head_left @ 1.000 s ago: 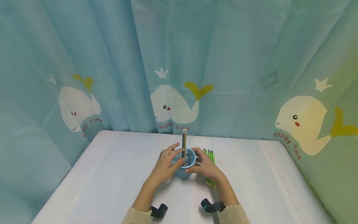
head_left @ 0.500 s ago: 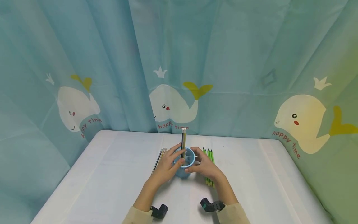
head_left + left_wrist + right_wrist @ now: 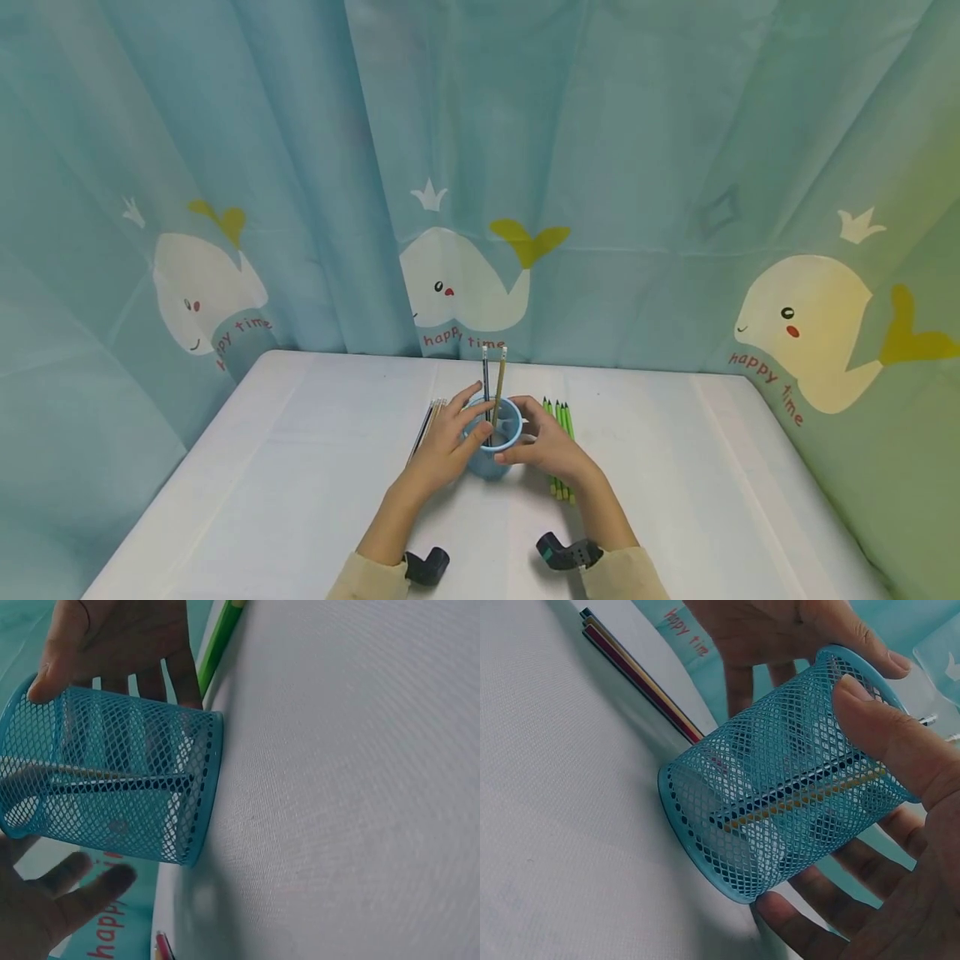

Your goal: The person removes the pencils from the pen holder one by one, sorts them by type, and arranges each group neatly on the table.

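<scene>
A blue mesh pencil cup [image 3: 489, 465] stands on the table between both hands. My right hand [image 3: 555, 446] grips its right side, with the thumb near the rim and the other fingers round the mesh. My left hand [image 3: 441, 446] is at the left side of the rim, fingers spread and loose, as the left wrist view shows. Two pencils stand in the cup, eraser ends up: a dark pencil [image 3: 486, 375] and a gold pencil [image 3: 500, 375], leaning apart. Through the mesh [image 3: 780, 780] their lower ends show near the cup's floor.
Several dark and gold pencils [image 3: 422, 432] lie left of the cup, partly behind the left hand. Several green pencils [image 3: 560, 490] lie to the right, partly under the right hand. A white table [image 3: 315, 500] reaches back to a blue whale-print curtain [image 3: 630, 167].
The two pencils stood close together between the left fingers; now their tops have spread, the dark one leftward and the gold one rightward. The cup and right hand have barely moved.
</scene>
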